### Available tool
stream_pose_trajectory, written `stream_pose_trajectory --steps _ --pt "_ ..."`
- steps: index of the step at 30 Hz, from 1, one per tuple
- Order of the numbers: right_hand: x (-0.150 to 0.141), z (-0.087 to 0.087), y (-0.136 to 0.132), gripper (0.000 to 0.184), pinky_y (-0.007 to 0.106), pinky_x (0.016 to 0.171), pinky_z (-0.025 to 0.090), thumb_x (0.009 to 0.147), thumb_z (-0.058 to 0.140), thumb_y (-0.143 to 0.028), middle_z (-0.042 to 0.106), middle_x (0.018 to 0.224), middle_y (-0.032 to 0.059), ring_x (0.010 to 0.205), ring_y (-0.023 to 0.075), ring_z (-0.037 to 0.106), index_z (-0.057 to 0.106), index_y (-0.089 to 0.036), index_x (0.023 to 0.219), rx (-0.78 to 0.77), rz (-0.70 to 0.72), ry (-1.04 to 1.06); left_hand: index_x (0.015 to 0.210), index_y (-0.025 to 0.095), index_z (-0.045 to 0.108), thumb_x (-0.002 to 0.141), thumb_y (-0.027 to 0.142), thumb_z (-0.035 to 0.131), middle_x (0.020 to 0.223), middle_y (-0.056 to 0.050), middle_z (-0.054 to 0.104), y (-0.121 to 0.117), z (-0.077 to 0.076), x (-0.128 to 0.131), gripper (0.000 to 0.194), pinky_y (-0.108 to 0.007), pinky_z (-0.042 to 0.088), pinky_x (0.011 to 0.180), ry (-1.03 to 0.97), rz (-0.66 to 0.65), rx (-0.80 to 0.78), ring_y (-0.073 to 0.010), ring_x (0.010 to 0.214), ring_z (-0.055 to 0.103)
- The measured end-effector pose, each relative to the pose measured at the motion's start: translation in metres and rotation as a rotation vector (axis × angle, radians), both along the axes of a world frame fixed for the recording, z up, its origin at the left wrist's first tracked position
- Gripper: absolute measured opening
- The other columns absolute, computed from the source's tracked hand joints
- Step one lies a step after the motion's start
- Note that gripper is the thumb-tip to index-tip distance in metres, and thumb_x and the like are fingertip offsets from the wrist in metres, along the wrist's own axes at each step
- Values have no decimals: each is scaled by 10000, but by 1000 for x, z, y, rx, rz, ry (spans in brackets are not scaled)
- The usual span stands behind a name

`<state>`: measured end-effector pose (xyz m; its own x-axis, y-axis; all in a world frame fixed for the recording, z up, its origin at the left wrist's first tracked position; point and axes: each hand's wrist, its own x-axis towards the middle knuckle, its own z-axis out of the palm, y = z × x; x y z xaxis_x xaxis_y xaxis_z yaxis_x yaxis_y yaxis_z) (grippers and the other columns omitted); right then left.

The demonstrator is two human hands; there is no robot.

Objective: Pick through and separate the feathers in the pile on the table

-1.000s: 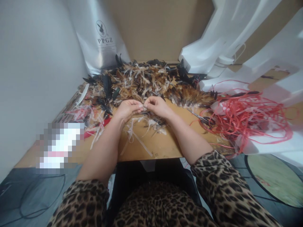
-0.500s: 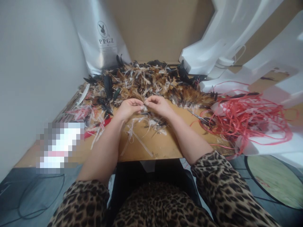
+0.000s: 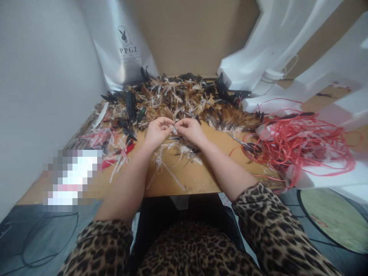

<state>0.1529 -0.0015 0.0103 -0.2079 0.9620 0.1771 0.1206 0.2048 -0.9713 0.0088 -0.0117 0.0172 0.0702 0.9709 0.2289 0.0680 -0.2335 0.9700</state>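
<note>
My left hand (image 3: 158,131) and my right hand (image 3: 191,130) meet over the table, their fingertips pinched almost together. Between them is a small feather (image 3: 174,131), of which only pale fluff shows; the fingers cover the rest. Just beyond my hands spreads a heap of brown and tan feathers (image 3: 172,96), with black feathers (image 3: 131,105) among them. On the near side, loose feather scraps (image 3: 191,153) and a thin white ribbon (image 3: 161,165) lie on the wooden table (image 3: 201,182).
Scissors (image 3: 244,143) lie right of my hands, beside a tangle of red ribbon (image 3: 310,145). A row of brown feathers (image 3: 230,117) sits behind them. Pink and white strips (image 3: 100,138) lie at left. A silvery printed bag (image 3: 126,50) stands at the back left.
Both hands have shifted very slightly to the left, their fingertips still pinched together around the pale fluff. The things on the table lie as before.
</note>
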Motion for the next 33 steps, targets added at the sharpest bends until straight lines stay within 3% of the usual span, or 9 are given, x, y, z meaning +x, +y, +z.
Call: stream_pose_trajectory --steps 6,10,16,21,33 --pt "-3 0 0 87 218 549 473 640 593 -203 599 557 4 522 95 569 576 -127 678 -16 -20 29 820 147 616 609 168 593 714 -13 605 2 -6 0 213 -187 413 563 124 72 108 -74 566 536" --pt "-4 0 0 147 188 491 454 655 589 -205 588 599 -23 489 80 565 531 -145 775 -19 36 117 838 160 628 644 181 574 791 -29 617 1 -6 -1 203 -200 433 629 221 99 211 -97 652 556" --pt "3 6 -3 134 184 444 416 745 512 -264 584 563 -10 429 70 509 557 -141 773 81 86 -48 856 163 626 691 184 547 828 -40 627 -4 -2 0 184 -210 441 667 315 89 292 -115 715 573" --pt "9 7 -1 200 164 405 360 754 512 -311 582 531 -5 398 54 459 595 -130 743 72 87 -152 859 159 628 711 179 538 835 -40 632 -4 -3 -1 174 -202 440 659 359 81 379 -110 720 580" --pt "12 5 3 179 158 424 368 711 561 -252 591 534 -10 413 51 467 613 -121 822 7 139 -82 827 158 641 739 179 535 774 -27 625 1 -7 -6 139 -213 444 642 539 145 614 -110 704 567"
